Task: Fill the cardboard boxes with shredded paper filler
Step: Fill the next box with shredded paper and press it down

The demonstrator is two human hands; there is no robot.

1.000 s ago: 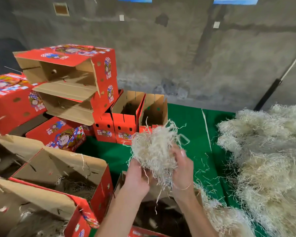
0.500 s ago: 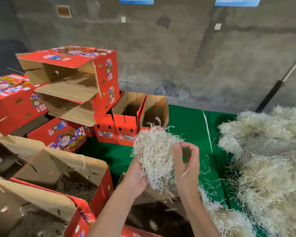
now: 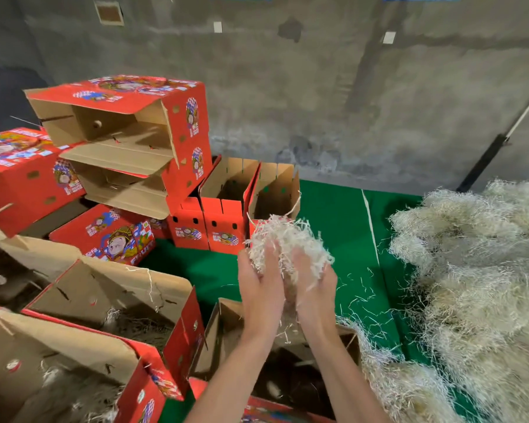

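Above one open box [image 3: 226, 334] — two hands [image 3: 261, 288], one filler clump [image 3: 287, 242].

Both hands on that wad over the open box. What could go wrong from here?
1. The wad is loose and pressed between the left hand and right hand; strands already hang off it and may land on the green cloth, not in the box below.
2. The box's far flap stands up under the wrists; the filler could catch on it and spill outside.
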